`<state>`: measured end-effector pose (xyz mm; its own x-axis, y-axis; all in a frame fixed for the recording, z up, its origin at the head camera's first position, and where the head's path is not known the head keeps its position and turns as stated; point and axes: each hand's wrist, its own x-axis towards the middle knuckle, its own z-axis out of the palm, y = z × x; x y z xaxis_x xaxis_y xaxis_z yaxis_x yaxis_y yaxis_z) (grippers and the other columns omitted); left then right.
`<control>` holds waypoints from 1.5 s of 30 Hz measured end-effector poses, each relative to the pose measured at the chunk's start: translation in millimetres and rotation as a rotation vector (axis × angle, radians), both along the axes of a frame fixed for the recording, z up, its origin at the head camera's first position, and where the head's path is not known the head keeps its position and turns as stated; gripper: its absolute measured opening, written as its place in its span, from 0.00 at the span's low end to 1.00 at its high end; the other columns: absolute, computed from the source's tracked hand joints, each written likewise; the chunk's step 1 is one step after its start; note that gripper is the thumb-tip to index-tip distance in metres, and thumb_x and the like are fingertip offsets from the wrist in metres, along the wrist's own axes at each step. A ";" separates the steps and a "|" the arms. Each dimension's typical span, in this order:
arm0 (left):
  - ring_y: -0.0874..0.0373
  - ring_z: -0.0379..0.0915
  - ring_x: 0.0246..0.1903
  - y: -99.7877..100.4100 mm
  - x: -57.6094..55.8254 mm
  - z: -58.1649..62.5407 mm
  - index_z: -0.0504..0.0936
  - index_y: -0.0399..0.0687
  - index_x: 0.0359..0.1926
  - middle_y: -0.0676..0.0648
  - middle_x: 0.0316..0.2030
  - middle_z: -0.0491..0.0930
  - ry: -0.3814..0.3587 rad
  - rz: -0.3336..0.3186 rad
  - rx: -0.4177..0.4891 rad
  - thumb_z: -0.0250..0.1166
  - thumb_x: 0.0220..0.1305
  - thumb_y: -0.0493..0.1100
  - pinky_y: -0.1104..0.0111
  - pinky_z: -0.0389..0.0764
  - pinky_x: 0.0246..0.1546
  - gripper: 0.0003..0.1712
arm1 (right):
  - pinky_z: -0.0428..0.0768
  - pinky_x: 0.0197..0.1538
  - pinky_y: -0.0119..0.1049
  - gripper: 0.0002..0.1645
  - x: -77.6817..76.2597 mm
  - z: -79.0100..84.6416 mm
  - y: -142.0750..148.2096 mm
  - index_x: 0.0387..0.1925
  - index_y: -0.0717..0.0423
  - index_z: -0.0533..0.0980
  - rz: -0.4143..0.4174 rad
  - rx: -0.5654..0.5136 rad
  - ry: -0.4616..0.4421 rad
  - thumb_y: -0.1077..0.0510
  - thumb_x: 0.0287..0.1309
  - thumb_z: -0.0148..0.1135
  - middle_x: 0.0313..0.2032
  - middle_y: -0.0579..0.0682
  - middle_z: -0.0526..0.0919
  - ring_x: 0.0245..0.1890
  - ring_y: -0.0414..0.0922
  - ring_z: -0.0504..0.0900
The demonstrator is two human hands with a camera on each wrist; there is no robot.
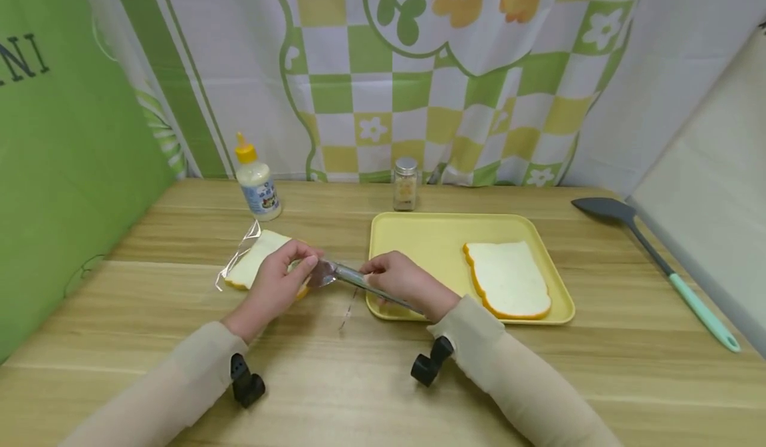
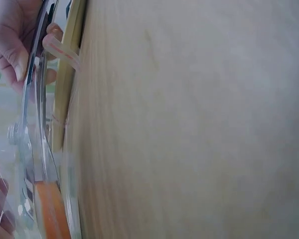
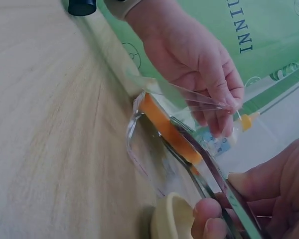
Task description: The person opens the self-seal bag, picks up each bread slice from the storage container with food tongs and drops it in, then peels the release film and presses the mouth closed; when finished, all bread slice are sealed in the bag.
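Note:
On the left of the table a slice of bread (image 1: 254,261) with an orange crust lies partly inside a clear plastic bag (image 1: 244,239). My right hand (image 1: 409,284) grips metal tongs (image 1: 353,276) by their arms, between thumb and fingers. The tong ends reach to either side of the slice's crust (image 3: 164,127) in the right wrist view. Thumb and fingertips of my left hand (image 1: 276,286) pinch the film of the bag's mouth, drawn taut above the slice. This hand covers part of the bread in the head view.
A yellow tray (image 1: 443,216) holds another bread slice (image 1: 509,279) at its right end. Behind stand a squeeze bottle (image 1: 259,187) with a yellow cap and a small glass jar (image 1: 405,187). A turner (image 1: 652,251) with a mint handle lies far right.

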<state>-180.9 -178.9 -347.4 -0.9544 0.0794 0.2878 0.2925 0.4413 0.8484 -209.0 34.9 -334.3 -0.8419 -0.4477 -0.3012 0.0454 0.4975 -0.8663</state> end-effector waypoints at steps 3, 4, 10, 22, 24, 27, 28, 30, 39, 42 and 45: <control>0.46 0.74 0.49 -1.0 -1.2 -0.1 0.75 0.35 0.33 0.38 0.42 0.81 0.013 0.010 0.011 0.57 0.64 0.34 0.53 0.69 0.56 0.05 | 0.75 0.27 0.32 0.16 1.2 2.3 8.9 0.50 0.62 0.76 0.000 0.020 0.009 0.63 0.63 0.50 0.36 0.53 0.79 0.20 0.42 0.74; 0.46 0.74 0.49 -1.4 -1.7 0.1 0.75 0.34 0.33 0.37 0.42 0.81 0.016 0.014 0.015 0.57 0.64 0.34 0.53 0.69 0.55 0.05 | 0.75 0.27 0.32 0.16 1.7 3.5 13.0 0.50 0.62 0.76 -0.004 0.024 0.014 0.63 0.63 0.50 0.36 0.54 0.79 0.20 0.43 0.75; 0.45 0.72 0.51 -3.9 -6.3 5.5 0.74 0.32 0.34 0.36 0.44 0.80 0.031 0.040 0.031 0.57 0.65 0.35 0.54 0.67 0.57 0.07 | 0.75 0.26 0.33 0.17 7.1 15.9 44.4 0.52 0.64 0.74 -0.006 0.020 0.051 0.63 0.64 0.48 0.37 0.57 0.77 0.21 0.43 0.74; 0.45 0.69 0.55 -10.1 -17.2 1.4 0.77 0.34 0.36 0.36 0.46 0.79 -0.019 0.061 -0.035 0.58 0.65 0.38 0.52 0.64 0.60 0.09 | 0.74 0.23 0.34 0.21 11.8 21.8 122.3 0.58 0.67 0.68 -0.063 -0.008 0.040 0.62 0.67 0.45 0.38 0.62 0.77 0.21 0.43 0.75; 0.45 0.70 0.54 -9.8 -18.9 0.3 0.78 0.34 0.36 0.37 0.45 0.80 -0.013 0.063 -0.040 0.59 0.64 0.38 0.53 0.65 0.59 0.08 | 0.75 0.24 0.34 0.21 13.5 21.7 136.3 0.58 0.70 0.66 -0.074 -0.042 0.034 0.63 0.67 0.45 0.33 0.60 0.77 0.21 0.42 0.75; 0.46 0.71 0.53 -9.1 -19.9 0.3 0.79 0.34 0.37 0.37 0.44 0.80 -0.012 0.066 -0.049 0.59 0.63 0.37 0.53 0.66 0.58 0.08 | 0.77 0.25 0.33 0.23 14.8 21.1 158.0 0.58 0.75 0.64 -0.090 -0.079 0.053 0.64 0.66 0.45 0.31 0.57 0.77 0.21 0.41 0.76; 0.46 0.71 0.53 -8.8 -19.8 0.4 0.79 0.34 0.37 0.37 0.44 0.80 -0.014 0.063 -0.047 0.60 0.63 0.37 0.53 0.66 0.58 0.08 | 0.78 0.25 0.33 0.23 14.8 20.8 165.3 0.58 0.76 0.63 -0.099 -0.087 0.055 0.64 0.66 0.45 0.30 0.57 0.76 0.21 0.41 0.76; 0.46 0.71 0.52 -8.2 -19.2 0.5 0.79 0.33 0.38 0.36 0.44 0.80 -0.021 0.057 -0.044 0.59 0.63 0.37 0.52 0.66 0.58 0.09 | 0.78 0.25 0.34 0.24 14.8 20.2 180.1 0.59 0.78 0.61 -0.126 -0.085 0.069 0.64 0.66 0.45 0.31 0.57 0.76 0.22 0.40 0.77; 0.45 0.71 0.52 -7.1 -17.8 -3.4 0.79 0.34 0.39 0.36 0.44 0.80 -0.054 0.045 -0.046 0.59 0.63 0.38 0.51 0.65 0.58 0.10 | 0.78 0.25 0.30 0.30 19.4 14.3 239.3 0.63 0.79 0.53 -0.282 -0.080 0.065 0.61 0.67 0.43 0.36 0.53 0.72 0.23 0.38 0.79; 0.45 0.71 0.52 -5.9 -17.1 -4.2 0.79 0.33 0.40 0.36 0.43 0.80 -0.059 0.046 -0.050 0.59 0.63 0.38 0.51 0.66 0.57 0.10 | 0.78 0.25 0.30 0.31 21.6 11.3 257.1 0.63 0.78 0.52 -0.322 -0.085 0.055 0.60 0.68 0.43 0.35 0.52 0.73 0.23 0.38 0.79; 0.45 0.72 0.51 -4.5 -16.6 -5.4 0.79 0.33 0.39 0.36 0.43 0.80 -0.055 0.043 -0.050 0.59 0.63 0.37 0.51 0.67 0.57 0.09 | 0.79 0.26 0.30 0.31 26.4 9.3 273.9 0.63 0.79 0.51 -0.367 -0.057 0.065 0.59 0.68 0.43 0.35 0.49 0.74 0.24 0.39 0.79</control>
